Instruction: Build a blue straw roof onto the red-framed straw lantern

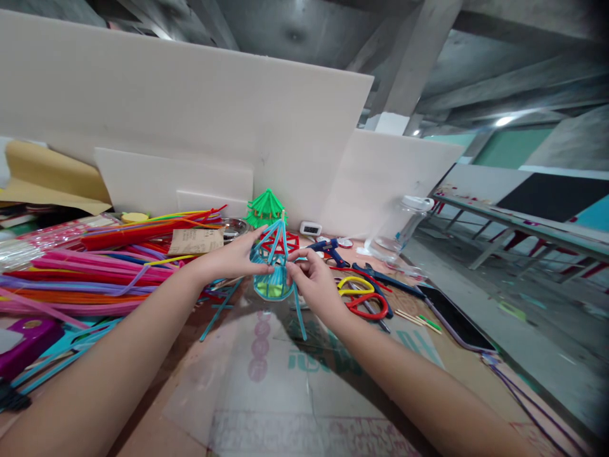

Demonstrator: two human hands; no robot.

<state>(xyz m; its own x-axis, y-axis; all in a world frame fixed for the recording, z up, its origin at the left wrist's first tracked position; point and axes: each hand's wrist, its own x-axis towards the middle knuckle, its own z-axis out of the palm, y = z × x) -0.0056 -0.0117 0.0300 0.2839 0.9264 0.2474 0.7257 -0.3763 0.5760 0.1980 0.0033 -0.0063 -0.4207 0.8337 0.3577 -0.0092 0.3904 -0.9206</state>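
Note:
A small cage-like model (pixel 275 293) of light blue pipe cleaners, with a pointed top and a yellow-green base inside, is held up over the table. My left hand (pixel 233 257) grips its left side, thumb across the front. My right hand (pixel 311 279) is closed in a pinch at its right side, on a blue pipe cleaner (pixel 300 320) whose end hangs below the fingers. The exact pinch point is partly hidden. Just behind stand a green pipe-cleaner roof (pixel 266 204) and a red lattice piece (pixel 292 242), partly covered by the model.
Bundles of coloured pipe cleaners (pixel 104 263) lie at left. At right are a glue gun (pixel 333 251), scissors with red handles (pixel 368 309), yellow handles (pixel 356 285), pliers (pixel 390 277), a phone (pixel 454 316) and a clear jar (pixel 397 228). White boards (pixel 190 114) stand behind.

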